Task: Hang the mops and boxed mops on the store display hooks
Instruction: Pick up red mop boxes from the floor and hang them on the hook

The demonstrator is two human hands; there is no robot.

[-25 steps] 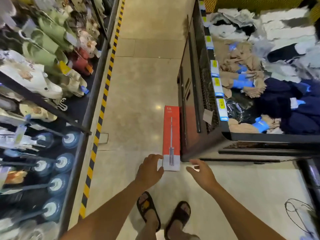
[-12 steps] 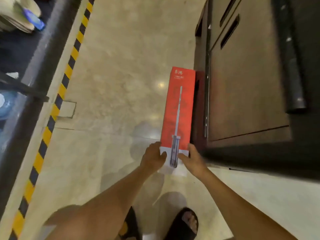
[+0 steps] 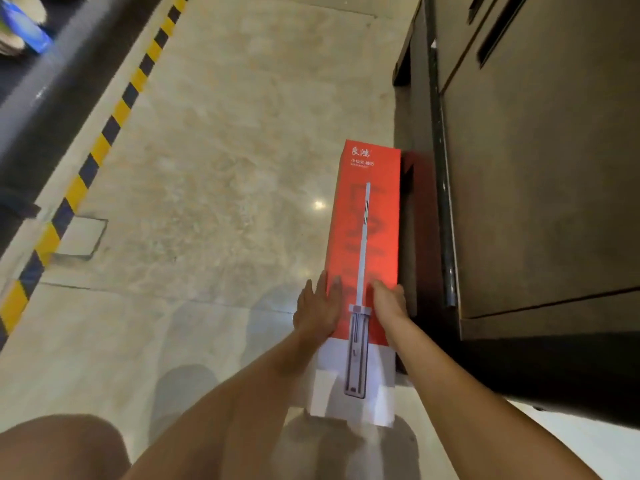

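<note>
Head cam: I've got the left hand [image 3: 317,308] and right hand [image 3: 389,301] clamped on the red boxed mop [image 3: 367,216]'s long edges. It's beside the dark cabinet [image 3: 540,188].

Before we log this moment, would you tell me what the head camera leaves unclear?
- Display hooks: none in the head view, outside the frame.
- Small print on the red mop box: too small and blurred to read.
- Fingertips of the left hand and right hand: curled round the box edges.
- Shelf goods, top left: cut off, blurred.

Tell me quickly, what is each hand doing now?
Left hand: gripping the left edge of the red boxed mop.
Right hand: gripping the same box's right edge.
</note>
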